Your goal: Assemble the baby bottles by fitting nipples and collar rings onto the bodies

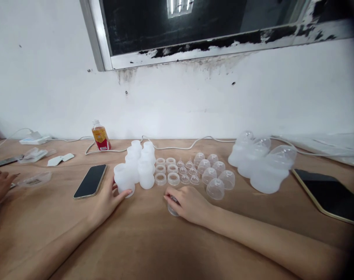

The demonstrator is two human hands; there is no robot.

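My left hand (pixel 108 198) is curled around a frosted white baby bottle (pixel 124 179), which stands on the table at the near end of the bottle rows. My fingers go behind it and my thumb lies on its front. In front of the rings, my right hand (pixel 188 202) is closed over a translucent round bottle part (pixel 172 210); only its rim shows under my fingers, so its exact kind is hidden. Beyond my hands lie rows of collar rings (pixel 173 179), clear nipples (pixel 185 179) and domed clear caps (pixel 215 189).
Capped bottles (pixel 266 175) stand grouped at the right, beside a tablet (pixel 328 194). A phone (pixel 90 181) lies left of my left hand. Farther back are a drink bottle (pixel 101 136) and a white cable (pixel 188 148). Another person's hand (pixel 0 186) rests at the far left.
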